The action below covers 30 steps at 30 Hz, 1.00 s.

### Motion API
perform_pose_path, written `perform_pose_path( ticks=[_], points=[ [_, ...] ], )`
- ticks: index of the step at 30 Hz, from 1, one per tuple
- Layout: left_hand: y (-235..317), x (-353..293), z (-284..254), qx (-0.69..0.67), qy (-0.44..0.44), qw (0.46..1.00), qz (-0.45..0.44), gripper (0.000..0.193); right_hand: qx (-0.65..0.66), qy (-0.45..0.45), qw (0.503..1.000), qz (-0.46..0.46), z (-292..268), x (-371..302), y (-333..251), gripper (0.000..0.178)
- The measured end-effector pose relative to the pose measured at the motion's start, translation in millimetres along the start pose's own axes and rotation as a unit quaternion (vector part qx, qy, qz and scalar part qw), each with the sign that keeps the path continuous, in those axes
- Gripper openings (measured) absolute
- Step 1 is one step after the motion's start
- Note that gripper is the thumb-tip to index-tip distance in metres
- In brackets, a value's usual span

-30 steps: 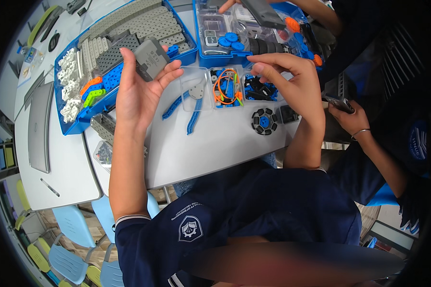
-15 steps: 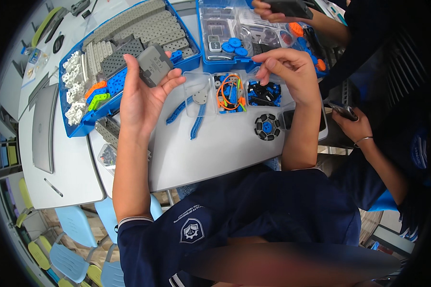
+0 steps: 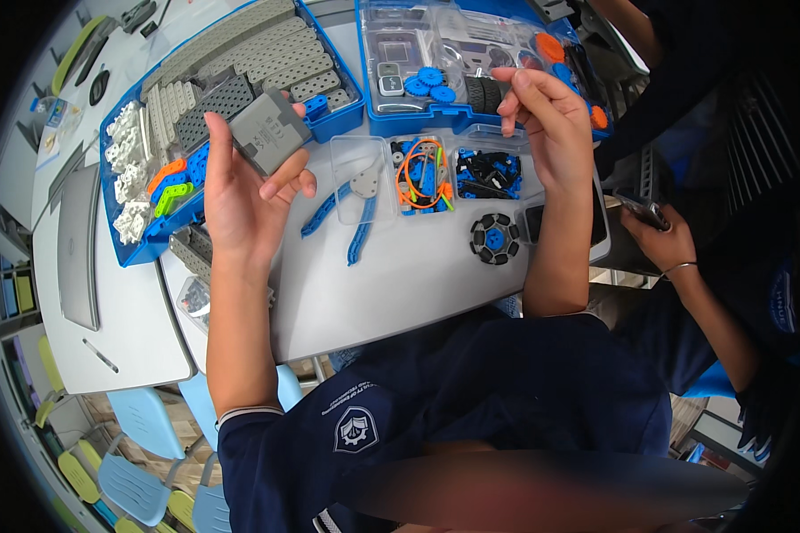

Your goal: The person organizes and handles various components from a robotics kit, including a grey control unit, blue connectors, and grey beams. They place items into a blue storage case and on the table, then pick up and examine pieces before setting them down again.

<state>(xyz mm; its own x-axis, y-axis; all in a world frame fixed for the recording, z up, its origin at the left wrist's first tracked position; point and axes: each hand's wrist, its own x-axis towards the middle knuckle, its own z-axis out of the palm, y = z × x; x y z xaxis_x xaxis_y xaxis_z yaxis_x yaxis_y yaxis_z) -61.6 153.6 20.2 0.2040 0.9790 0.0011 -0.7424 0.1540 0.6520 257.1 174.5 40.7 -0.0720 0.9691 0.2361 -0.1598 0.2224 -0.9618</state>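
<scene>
A grey rectangular battery pack [image 3: 272, 131] with small print rests between the thumb and fingers of my left hand [image 3: 247, 200], raised over the table at the front of a parts box. My right hand [image 3: 556, 124] is up before the second blue box, its fingers bent and the fingertips close together. Whatever they may pinch is too small to make out. Below and between the hands stands a clear case [image 3: 394, 211] with an orange cable loop [image 3: 418, 173] and small parts. Two blue bars [image 3: 360, 233] joined to a pale plate lie partly beneath its clear lid [image 3: 338, 151].
A blue box [image 3: 138, 253] holds grey beams and white connectors; another [image 3: 418, 120] holds blue gears and wheels. A small tray [image 3: 489, 194] of black and blue pins sits near a black omni wheel [image 3: 494, 238]. At right, another person's hand [image 3: 671, 244] holds a phone.
My left hand has shifted slightly left and down with the battery pack, which has tilted. The right hand has moved up and right. At the upper right, another person's hand with a dark object has withdrawn.
</scene>
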Motion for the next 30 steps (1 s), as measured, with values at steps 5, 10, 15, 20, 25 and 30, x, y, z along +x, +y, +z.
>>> perform_pose_path(
  ticks=[5,10,15,20,25,30],
  points=[
    [1.0,-0.6,-0.5,-0.02,0.002,1.0,-0.002,0.071,-0.001,0.025,1.0,-0.007,0.9,-1.3,-0.4,0.029],
    [1.4,-1.1,1.9,0.026,0.024,0.999,-0.001,0.076,-0.013,0.03,0.999,0.0,2.0,-0.5,-0.2,0.029],
    [1.3,-1.3,3.3,0.03,0.031,0.999,-0.001,0.076,-0.027,0.025,0.999,-0.007,3.9,-0.1,1.0,0.028],
    [1.3,-1.2,1.5,0.009,0.024,1.0,-0.003,0.074,-0.039,0.03,0.999,-0.001,4.8,-0.4,2.1,0.027],
    [1.5,-0.3,-0.8,-0.019,0.013,1.0,-0.005,0.072,-0.052,0.025,0.998,0.0,5.1,0.1,2.4,0.027],
    [1.7,-0.9,-0.6,-0.014,0.016,1.0,-0.005,0.072,-0.053,0.016,0.998,-0.01,5.5,-0.7,3.3,0.027]
  ],
)
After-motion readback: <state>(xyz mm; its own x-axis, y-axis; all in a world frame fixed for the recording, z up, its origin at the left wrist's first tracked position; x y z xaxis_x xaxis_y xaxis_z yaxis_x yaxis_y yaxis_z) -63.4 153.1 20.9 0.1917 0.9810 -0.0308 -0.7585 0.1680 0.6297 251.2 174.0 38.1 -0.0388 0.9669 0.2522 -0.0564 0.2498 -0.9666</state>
